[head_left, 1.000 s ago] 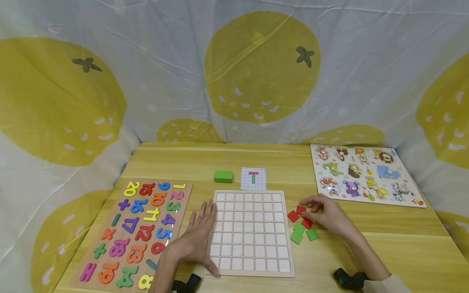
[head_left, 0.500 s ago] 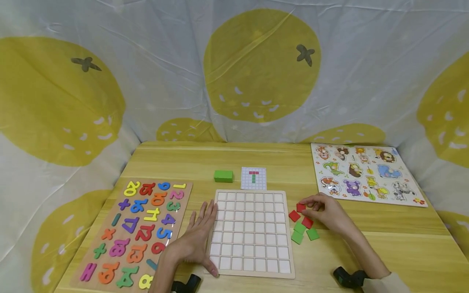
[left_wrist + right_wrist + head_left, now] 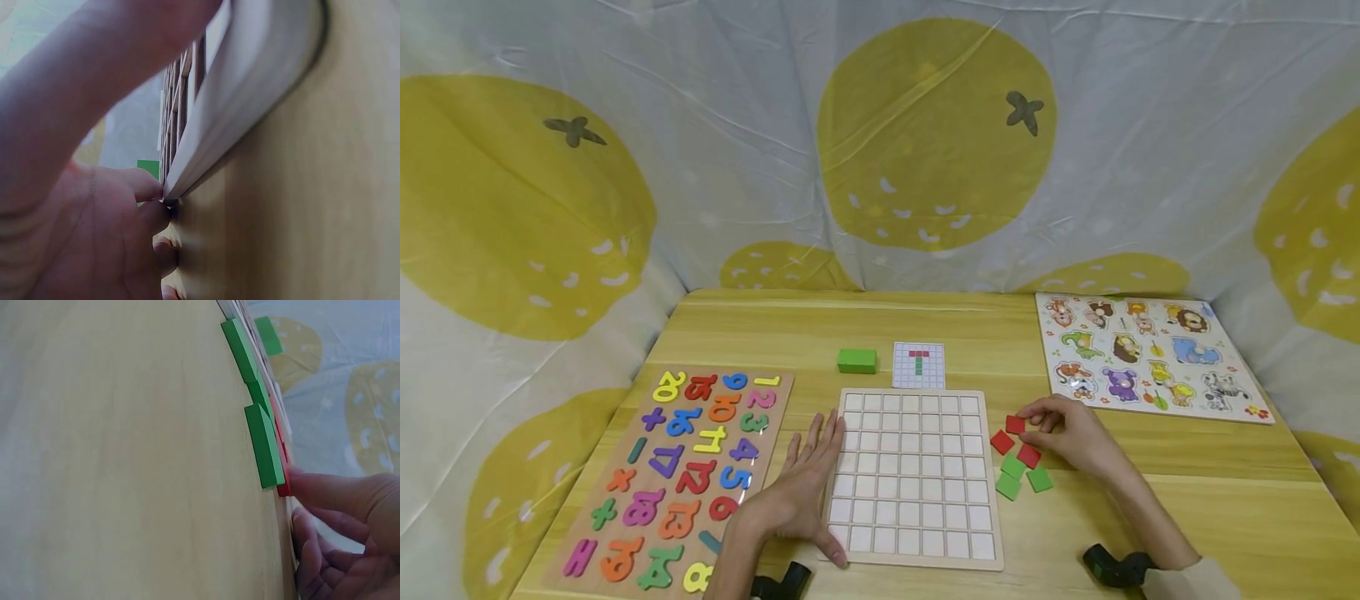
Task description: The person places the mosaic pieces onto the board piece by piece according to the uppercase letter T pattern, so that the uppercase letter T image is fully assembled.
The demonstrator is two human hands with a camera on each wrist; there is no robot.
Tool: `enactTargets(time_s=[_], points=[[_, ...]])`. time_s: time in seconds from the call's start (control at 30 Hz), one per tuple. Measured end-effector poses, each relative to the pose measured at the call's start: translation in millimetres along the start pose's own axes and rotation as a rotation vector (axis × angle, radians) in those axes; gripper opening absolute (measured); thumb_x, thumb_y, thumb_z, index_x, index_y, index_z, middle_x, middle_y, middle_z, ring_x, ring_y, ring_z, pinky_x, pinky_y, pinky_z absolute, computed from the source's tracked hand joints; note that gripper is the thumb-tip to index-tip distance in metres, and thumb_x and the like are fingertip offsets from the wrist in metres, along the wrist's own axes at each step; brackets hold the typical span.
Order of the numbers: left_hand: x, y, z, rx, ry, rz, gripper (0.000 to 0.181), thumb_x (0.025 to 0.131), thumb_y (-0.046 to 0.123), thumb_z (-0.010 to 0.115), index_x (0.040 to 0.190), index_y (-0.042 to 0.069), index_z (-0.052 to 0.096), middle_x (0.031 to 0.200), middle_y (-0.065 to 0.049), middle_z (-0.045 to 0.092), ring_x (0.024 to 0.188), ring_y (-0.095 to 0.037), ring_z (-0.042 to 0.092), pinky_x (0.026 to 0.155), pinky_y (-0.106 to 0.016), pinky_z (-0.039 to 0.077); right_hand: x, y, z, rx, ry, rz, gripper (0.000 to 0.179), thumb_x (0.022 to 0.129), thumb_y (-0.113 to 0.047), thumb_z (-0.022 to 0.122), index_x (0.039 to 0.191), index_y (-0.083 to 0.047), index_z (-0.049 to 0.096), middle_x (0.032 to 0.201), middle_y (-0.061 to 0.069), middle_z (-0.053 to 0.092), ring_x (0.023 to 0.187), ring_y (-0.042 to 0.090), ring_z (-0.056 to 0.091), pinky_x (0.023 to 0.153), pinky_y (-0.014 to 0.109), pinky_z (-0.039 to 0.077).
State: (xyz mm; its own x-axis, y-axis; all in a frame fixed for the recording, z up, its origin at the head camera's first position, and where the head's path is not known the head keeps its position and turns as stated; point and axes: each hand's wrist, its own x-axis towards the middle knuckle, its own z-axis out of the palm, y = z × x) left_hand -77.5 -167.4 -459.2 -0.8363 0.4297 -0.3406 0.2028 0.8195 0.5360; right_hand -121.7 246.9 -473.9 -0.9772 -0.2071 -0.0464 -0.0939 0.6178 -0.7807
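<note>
A light wooden grid board [image 3: 910, 479] lies flat before me, its squares bare. My left hand [image 3: 797, 496] rests along its left edge, fingers spread and thumb at the near corner. Right of the board lie three red tiles and three green tiles. My right hand [image 3: 1071, 437] is bent over the tiles, with index finger and thumb apart beside the farthest red tile [image 3: 1015, 425]. Another red tile [image 3: 1028, 455] lies just below the thumb. In the right wrist view, a green tile [image 3: 265, 447] stands in front of the red ones.
A small card [image 3: 919, 367] with a red and green T pattern lies behind the board, beside a green block [image 3: 857, 361]. A number puzzle [image 3: 730, 408] is at left, an animal puzzle [image 3: 1150, 358] at back right. A patterned cloth [image 3: 940, 275] hangs behind the table.
My right hand has drawn back very slightly to the right from the farthest red tile. My left hand and the board have stayed in place.
</note>
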Motion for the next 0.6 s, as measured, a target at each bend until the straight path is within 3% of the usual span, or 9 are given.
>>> enactTargets(time_s=[0.2, 0.37, 0.6], points=[[-2.4, -2.2, 1.0, -0.004, 0.004, 0.01, 0.172, 0.041, 0.05, 0.104, 0.166, 0.008, -0.007, 0.173, -0.011, -0.019, 0.16, -0.036, -0.02, 0.128, -0.064, -0.01, 2.4, -4.6, -1.3, -0.055, -0.01, 0.003, 0.021, 0.088, -0.009, 0.081, 0.106, -0.001, 0.073, 0.09, 0.005, 0.066, 0.076, 0.009, 0.056, 0.064, 0.02, 0.049], [-2.8, -2.4, 0.8, -0.004, 0.002, 0.021, 0.171, 0.042, 0.05, 0.103, 0.166, 0.007, -0.007, 0.173, -0.011, -0.02, 0.16, -0.036, -0.02, 0.128, -0.064, -0.01, 5.7, -12.1, -2.9, -0.035, -0.024, 0.003, 0.021, 0.091, -0.011, 0.079, 0.111, -0.005, 0.074, 0.088, 0.004, 0.069, 0.074, 0.01, 0.057, 0.061, 0.021, 0.048], [-1.9, -1.1, -0.6, -0.009, -0.003, 0.028, 0.171, 0.043, 0.05, 0.103, 0.165, 0.008, -0.008, 0.173, -0.01, -0.021, 0.16, -0.035, -0.021, 0.128, -0.063, -0.011, 18.9, -35.4, 16.4, 0.019, -0.023, 0.02, 0.022, 0.09, -0.014, 0.08, 0.11, -0.006, 0.077, 0.089, 0.007, 0.07, 0.076, 0.015, 0.059, 0.059, 0.023, 0.05]])
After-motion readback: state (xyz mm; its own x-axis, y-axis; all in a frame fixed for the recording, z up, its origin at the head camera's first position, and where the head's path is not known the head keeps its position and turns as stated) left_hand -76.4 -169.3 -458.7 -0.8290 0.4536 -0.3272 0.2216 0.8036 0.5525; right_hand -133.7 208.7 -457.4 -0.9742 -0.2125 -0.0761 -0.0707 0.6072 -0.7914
